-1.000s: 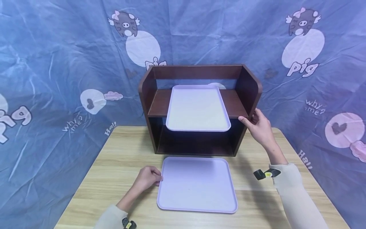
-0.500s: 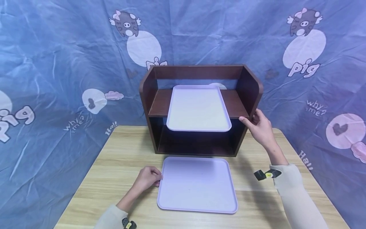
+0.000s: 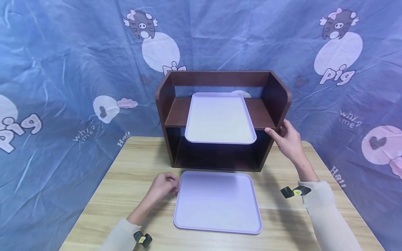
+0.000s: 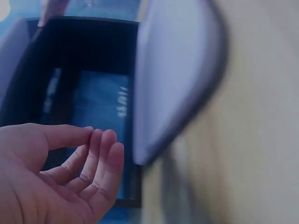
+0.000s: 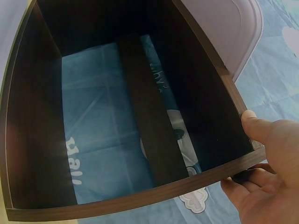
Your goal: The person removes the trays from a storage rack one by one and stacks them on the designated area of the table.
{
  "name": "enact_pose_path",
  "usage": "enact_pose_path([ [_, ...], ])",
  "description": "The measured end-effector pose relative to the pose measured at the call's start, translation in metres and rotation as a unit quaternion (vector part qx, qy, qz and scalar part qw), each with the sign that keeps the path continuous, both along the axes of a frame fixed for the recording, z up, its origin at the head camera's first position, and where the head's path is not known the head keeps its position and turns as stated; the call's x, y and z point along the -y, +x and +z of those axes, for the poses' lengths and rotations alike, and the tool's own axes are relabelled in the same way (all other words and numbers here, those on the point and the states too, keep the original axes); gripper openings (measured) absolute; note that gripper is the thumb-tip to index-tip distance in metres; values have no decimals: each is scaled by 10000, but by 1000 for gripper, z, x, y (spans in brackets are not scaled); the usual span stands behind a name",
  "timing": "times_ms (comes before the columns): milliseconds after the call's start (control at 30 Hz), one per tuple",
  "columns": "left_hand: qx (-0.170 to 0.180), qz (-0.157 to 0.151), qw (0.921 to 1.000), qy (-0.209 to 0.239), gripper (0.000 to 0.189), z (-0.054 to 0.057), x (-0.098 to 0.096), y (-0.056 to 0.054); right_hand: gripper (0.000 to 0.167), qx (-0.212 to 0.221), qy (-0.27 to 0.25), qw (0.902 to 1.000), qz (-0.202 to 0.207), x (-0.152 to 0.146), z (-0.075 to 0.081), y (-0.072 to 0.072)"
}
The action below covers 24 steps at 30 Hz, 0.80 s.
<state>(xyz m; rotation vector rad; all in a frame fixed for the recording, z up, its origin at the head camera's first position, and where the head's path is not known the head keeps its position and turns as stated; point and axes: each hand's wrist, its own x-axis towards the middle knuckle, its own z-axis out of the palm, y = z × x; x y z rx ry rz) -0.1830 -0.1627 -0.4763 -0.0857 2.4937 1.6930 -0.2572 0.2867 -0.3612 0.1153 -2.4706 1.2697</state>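
A dark brown two-tier desktop shelf [image 3: 216, 78] stands on the table. My right hand [image 3: 287, 141] grips its right side, thumb on the front edge of the middle board and fingers round the outer panel; the right wrist view shows the thumb [image 5: 254, 125] at that corner. A pale lilac tray [image 3: 216, 202] lies flat in front of the shelf. Beside that tray's upper left edge is my left hand [image 3: 164, 184], fingers loosely bent. In the left wrist view its thumb and fingertips [image 4: 110, 135] come together with nothing between them, apart from the tray.
A second lilac tray [image 3: 221, 116] lies on the shelf's middle board and sticks out past its front edge. The lower compartment [image 3: 216, 155] opens beneath it. Behind the wooden table [image 3: 125, 167] hangs a blue patterned cloth [image 3: 220, 35].
My left hand has come off the front tray's left edge and shifted slightly toward the shelf. My right hand keeps its grip. The head view has turned slightly left.
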Motion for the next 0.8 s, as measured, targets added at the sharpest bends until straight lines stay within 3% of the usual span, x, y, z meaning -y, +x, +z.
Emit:
enact_pose_path([
  [233,-104,-186,9977,646,12,36,-14,-8,69,91,59,9999,-1,-1,1,2],
  [467,-129,-472,9895,1358,21,65,-31,-12,67,50,92,9999,-23,-1,-2,1],
  [800,-203,-850,9642,2502,44,97,-59,-14,70,35,100,9999,-46,-1,-3,-1],
])
